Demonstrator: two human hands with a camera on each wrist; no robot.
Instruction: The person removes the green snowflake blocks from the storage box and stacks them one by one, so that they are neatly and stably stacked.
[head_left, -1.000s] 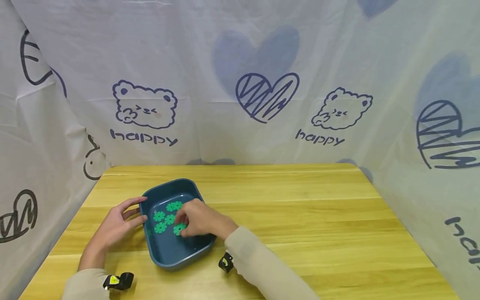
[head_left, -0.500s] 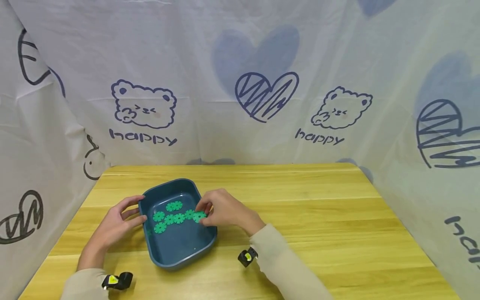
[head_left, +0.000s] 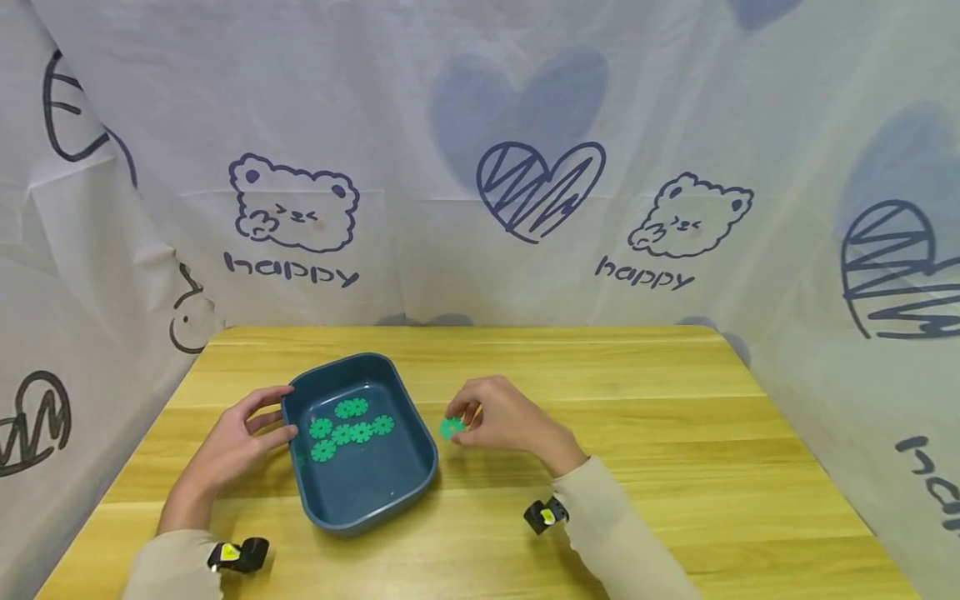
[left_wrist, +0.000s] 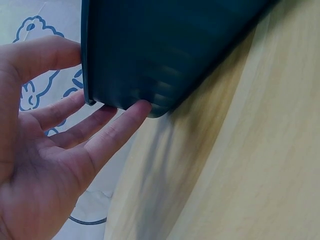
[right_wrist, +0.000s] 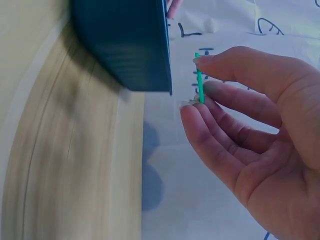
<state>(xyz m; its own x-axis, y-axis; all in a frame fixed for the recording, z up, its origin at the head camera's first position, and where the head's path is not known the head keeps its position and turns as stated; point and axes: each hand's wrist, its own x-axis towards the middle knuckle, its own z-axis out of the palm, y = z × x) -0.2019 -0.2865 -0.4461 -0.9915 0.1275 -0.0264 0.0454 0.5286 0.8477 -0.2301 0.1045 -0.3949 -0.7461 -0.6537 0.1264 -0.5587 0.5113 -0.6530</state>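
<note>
Green disc (head_left: pixel 452 428) is pinched in the right hand (head_left: pixel 504 417), just beside the blue box (head_left: pixel 371 483). It looks light, thin and stiff, so its edge seems best to hold. The left hand (head_left: pixel 231 446) rests loose fingers against the box. "Happy" is written twice on the cloth (head_left: pixel 431 258).

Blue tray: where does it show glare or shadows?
Head view: small highlights inside the blue tray; left wrist view: pale streaks on its outer wall, shadow streaks on the wooden table; right wrist view: soft shadow beside it on the table.
</note>
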